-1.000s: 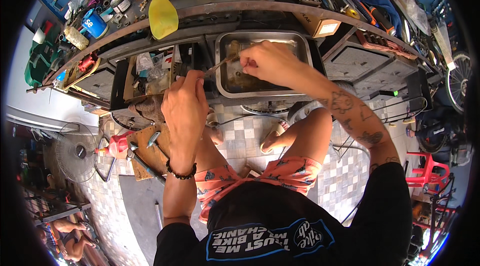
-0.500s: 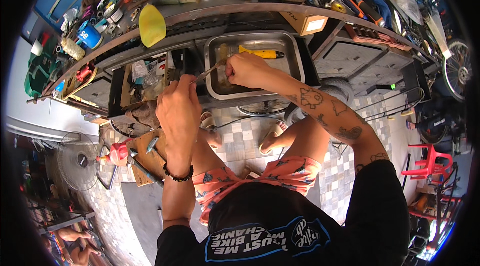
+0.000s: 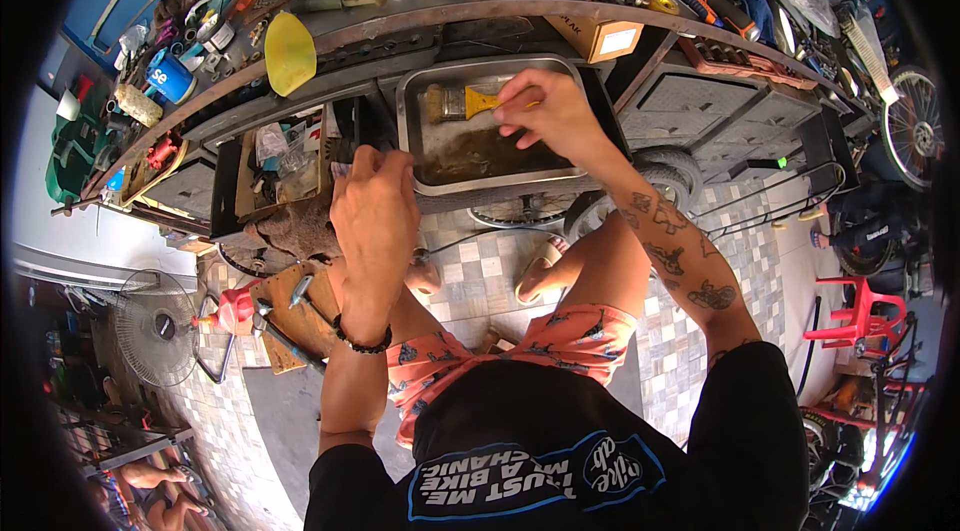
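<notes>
- Inside the metal tray (image 3: 408, 136), toward its far side: yellow-handled brush (image 3: 466, 103).
- For steady work, probably best to pinch the handle (image 3: 482, 103) near the bristles (image 3: 435, 104) and keep low over the brown wet patch (image 3: 490, 151).
- Pointing left, bristles first; long axis roughly left to right across the tray.
- Right hand (image 3: 555, 119): at the handle, loosely spread; cannot tell whether gripping.
- Left hand (image 3: 375, 201): curled, just outside the tray's left side; cannot tell whether holding anything.

Worn on the person's head, a wide fisheye camera looks steeply down past the shirt (image 3: 730, 431) at the left hand (image 3: 372, 206), right hand (image 3: 550, 116) and tray (image 3: 407, 131) close below, the counter (image 3: 480, 10) curving across the top and the floor (image 3: 700, 351) spreading around the legs (image 3: 590, 276).
</notes>
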A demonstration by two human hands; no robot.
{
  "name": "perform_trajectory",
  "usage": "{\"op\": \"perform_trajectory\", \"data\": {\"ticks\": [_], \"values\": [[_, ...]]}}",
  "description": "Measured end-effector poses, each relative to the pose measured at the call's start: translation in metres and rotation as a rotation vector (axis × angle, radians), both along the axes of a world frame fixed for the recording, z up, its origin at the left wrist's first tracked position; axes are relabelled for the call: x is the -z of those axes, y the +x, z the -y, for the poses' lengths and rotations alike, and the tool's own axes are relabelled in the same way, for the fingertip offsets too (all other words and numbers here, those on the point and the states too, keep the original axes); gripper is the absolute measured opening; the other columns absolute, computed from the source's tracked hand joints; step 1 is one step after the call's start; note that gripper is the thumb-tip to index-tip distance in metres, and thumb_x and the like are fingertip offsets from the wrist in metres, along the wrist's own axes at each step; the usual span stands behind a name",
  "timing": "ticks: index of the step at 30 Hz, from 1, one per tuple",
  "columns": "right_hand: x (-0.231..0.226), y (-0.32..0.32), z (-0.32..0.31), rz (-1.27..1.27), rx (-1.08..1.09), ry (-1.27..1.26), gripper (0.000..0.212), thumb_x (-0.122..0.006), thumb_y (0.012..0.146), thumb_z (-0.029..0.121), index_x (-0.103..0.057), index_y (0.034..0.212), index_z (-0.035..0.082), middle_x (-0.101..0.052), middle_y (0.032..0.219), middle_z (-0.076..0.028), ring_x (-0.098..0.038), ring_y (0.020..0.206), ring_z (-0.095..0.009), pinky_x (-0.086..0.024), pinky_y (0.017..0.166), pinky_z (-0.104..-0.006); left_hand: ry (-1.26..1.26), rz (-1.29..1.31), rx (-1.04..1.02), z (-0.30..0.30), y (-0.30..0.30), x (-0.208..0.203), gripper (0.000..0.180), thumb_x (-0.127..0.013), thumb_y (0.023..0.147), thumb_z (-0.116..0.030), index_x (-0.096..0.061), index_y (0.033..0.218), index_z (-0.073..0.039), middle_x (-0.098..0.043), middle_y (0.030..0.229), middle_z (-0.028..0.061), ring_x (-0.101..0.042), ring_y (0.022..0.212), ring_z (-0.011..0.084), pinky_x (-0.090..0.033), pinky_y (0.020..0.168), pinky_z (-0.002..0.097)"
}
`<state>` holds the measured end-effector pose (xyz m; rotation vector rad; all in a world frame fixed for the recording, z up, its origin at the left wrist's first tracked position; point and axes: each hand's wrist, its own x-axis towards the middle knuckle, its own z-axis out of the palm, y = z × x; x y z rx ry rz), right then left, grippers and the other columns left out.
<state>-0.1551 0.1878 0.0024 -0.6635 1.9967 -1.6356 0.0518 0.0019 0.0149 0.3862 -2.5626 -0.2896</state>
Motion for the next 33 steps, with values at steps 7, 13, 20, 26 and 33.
{"op": "perform_trajectory", "data": {"ticks": [7, 13, 20, 26, 33], "values": [[0.001, 0.016, -0.019, 0.259, 0.051, -0.28, 0.029, -0.079, 0.098, 0.003, -0.064, 0.122, -0.003, -0.078, 0.112, -0.019, -0.08, 0.101, -0.026, -0.068, 0.086, -0.0353, 0.375, -0.217, 0.098, -0.031, -0.017, 0.012, 0.01, -0.069, 0.102, -0.009, -0.075, 0.111, -0.009, -0.07, 0.099, 0.0145, -0.073, 0.084, 0.0398, -0.056, 0.071, 0.0478], [0.001, 0.02, -0.021, 0.288, 0.164, -0.275, 0.029, -0.079, 0.098, 0.003, -0.058, 0.118, -0.002, -0.078, 0.112, -0.021, -0.08, 0.101, -0.028, -0.069, 0.087, -0.0354, 0.49, -0.235, 0.176, -0.04, -0.019, 0.023, 0.012, -0.068, 0.102, -0.003, -0.074, 0.113, -0.005, -0.07, 0.099, 0.0151, -0.072, 0.084, 0.0338, -0.055, 0.072, 0.042], [0.006, 0.024, -0.022, 0.337, 0.228, -0.345, 0.027, -0.078, 0.097, 0.002, -0.057, 0.114, 0.001, -0.078, 0.108, -0.019, -0.081, 0.099, -0.027, -0.069, 0.086, -0.0343, 0.532, -0.221, 0.191, -0.036, -0.015, 0.029, 0.013, -0.068, 0.102, -0.002, -0.074, 0.113, -0.006, -0.07, 0.099, 0.014, -0.071, 0.083, 0.0334, -0.055, 0.073, 0.0413], [0.002, 0.014, -0.038, 0.196, 0.29, -0.336, 0.027, -0.079, 0.096, 0.0, -0.059, 0.113, -0.005, -0.076, 0.105, -0.021, -0.08, 0.094, -0.028, -0.069, 0.08, -0.0346, 0.058, -0.111, 0.067, -0.03, -0.008, 0.025, 0.01, -0.069, 0.101, -0.01, -0.075, 0.109, -0.011, -0.068, 0.1, 0.0116, -0.07, 0.083, 0.0389, -0.055, 0.074, 0.0508], [0.004, 0.023, -0.034, 0.254, 0.25, -0.328, 0.027, -0.079, 0.096, 0.0, -0.059, 0.114, -0.006, -0.077, 0.106, -0.024, -0.08, 0.094, -0.028, -0.069, 0.081, -0.0341, 0.394, -0.237, 0.146, -0.047, -0.021, 0.021, 0.011, -0.068, 0.102, -0.008, -0.074, 0.111, -0.009, -0.07, 0.103, 0.0145, -0.072, 0.088, 0.0419, -0.056, 0.074, 0.0493]]}}
